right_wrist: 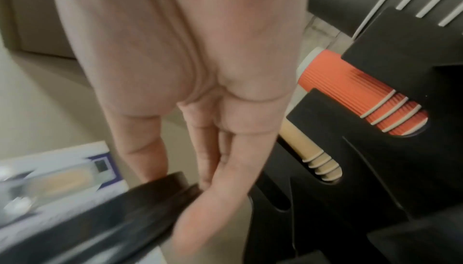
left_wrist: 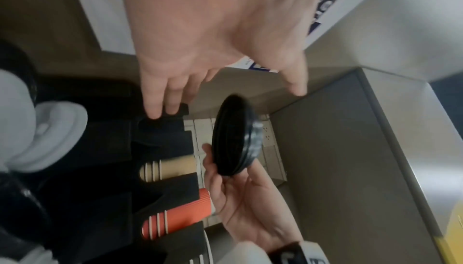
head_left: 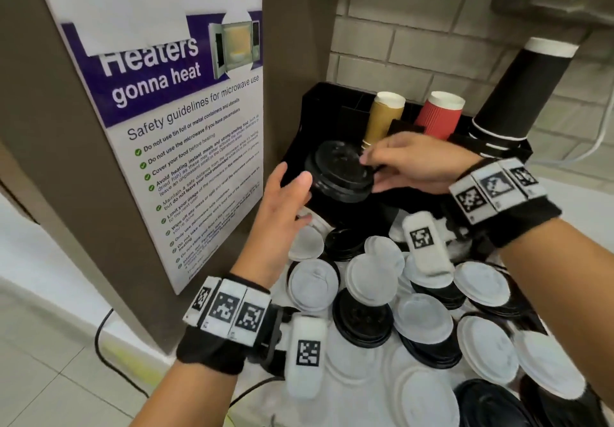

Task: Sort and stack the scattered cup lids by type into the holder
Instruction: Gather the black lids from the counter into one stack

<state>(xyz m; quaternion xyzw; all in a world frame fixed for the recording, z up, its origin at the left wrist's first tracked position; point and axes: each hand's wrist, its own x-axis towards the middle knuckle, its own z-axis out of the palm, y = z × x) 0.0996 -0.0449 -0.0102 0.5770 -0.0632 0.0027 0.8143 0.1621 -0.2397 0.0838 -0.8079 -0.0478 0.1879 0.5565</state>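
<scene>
My right hand grips a short stack of black lids by its right edge, thumb under and fingers over, above the black holder. The left wrist view shows that black lid stack edge-on in the right hand. My left hand hovers just left of the stack with straight fingers and holds nothing; the left hand shows an empty palm. Below lies a heap of white lids and black lids. In the right wrist view the right hand pinches the black lids.
The holder carries a tan cup stack, a red cup stack and a tall black cup stack. A microwave safety poster hangs on the brown panel at left. A brick wall stands behind. A black cable runs below left.
</scene>
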